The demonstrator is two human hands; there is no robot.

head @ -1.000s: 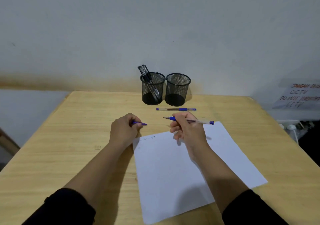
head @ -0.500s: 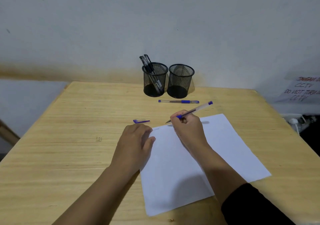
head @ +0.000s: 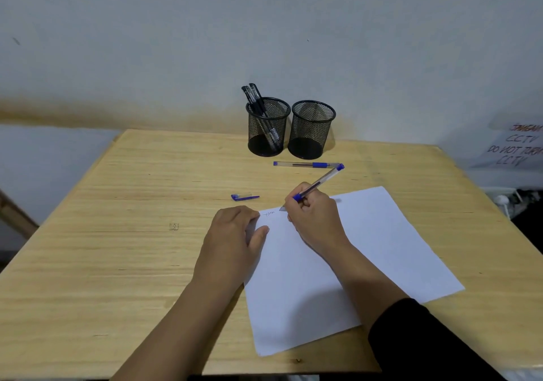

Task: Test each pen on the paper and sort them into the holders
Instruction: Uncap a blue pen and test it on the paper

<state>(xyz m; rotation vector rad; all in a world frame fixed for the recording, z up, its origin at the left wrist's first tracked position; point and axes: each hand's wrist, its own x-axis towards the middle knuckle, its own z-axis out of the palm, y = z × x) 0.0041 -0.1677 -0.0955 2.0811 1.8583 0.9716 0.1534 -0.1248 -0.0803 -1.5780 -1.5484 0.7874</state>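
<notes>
Blue-capped clear pen (head: 316, 185) gripped in right hand (head: 313, 214), tip on white paper (head: 346, 263) — left hand (head: 235, 236) flat, steadying. We scribble, then judge — choose holder.

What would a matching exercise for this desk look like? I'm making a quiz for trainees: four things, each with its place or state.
Things:
1. pen cap
2. left holder
3. right holder
4. capped blue pen

Places or states:
A. holds black pens
B. lies on the table in front of the holders
C. shows no pens
D. lies loose on the table beyond the left hand

Pairs: 1-D, 2-A, 3-C, 4-B
</notes>
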